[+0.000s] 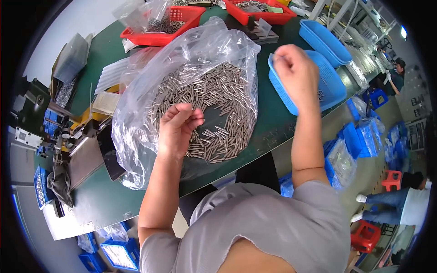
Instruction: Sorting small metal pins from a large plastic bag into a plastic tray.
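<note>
Many small metal pins (225,93) are spread in a clear plastic bag (132,129) on the green table. Over the near left part of the pins is my left hand (176,125), its thumb and fingers pinched together. Whatever lies between those fingertips is too small to name. My right hand (298,75) hovers above a light blue perforated basket (334,86), fingers curled in and pointing left. What it holds, if anything, is hidden. A few thin pieces lie in the basket, partly behind my right wrist.
Red baskets (198,16) with metal parts stand at the back. Another blue basket (314,34) adjoins the first. Left of the bag is a machine fixture (63,132). Blue bins (353,141) and red stools (366,236) stand on the floor at right, near other people.
</note>
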### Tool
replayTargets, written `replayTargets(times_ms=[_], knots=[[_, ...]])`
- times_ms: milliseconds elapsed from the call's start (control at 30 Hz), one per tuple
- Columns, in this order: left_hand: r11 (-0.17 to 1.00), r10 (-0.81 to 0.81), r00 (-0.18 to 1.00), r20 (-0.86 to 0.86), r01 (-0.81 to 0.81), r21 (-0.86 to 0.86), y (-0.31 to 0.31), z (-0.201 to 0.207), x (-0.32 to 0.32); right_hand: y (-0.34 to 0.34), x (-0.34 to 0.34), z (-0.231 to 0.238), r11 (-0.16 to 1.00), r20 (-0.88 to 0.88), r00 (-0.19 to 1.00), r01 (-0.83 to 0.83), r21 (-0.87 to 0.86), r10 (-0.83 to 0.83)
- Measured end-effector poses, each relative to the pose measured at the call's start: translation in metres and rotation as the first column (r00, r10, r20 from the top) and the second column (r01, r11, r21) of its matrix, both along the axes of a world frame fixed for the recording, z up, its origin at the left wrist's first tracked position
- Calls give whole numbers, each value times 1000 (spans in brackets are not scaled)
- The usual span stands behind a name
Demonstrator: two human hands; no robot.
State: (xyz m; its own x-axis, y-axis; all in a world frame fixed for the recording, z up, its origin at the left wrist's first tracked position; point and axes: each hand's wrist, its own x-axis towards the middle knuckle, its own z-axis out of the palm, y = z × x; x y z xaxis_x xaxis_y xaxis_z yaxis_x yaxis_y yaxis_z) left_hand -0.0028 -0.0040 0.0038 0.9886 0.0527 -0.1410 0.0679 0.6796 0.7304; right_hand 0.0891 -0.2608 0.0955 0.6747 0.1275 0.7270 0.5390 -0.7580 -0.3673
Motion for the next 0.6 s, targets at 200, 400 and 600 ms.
replayTargets(times_ms=[200, 400, 600], knots=[[999, -41, 999, 12, 41, 9, 0, -2, 5, -68, 17, -7, 934, -33, 990, 119, -338, -138], [1000, 1, 1000, 7, -1, -8, 4, -4, 7, -6, -13, -15, 918, -392, 859, -388, -79, 329], [999, 37, 998, -47, -37, 4, 0, 3, 8, 51, -45, -42, 601, -636, 609, -752, -271, 474]])
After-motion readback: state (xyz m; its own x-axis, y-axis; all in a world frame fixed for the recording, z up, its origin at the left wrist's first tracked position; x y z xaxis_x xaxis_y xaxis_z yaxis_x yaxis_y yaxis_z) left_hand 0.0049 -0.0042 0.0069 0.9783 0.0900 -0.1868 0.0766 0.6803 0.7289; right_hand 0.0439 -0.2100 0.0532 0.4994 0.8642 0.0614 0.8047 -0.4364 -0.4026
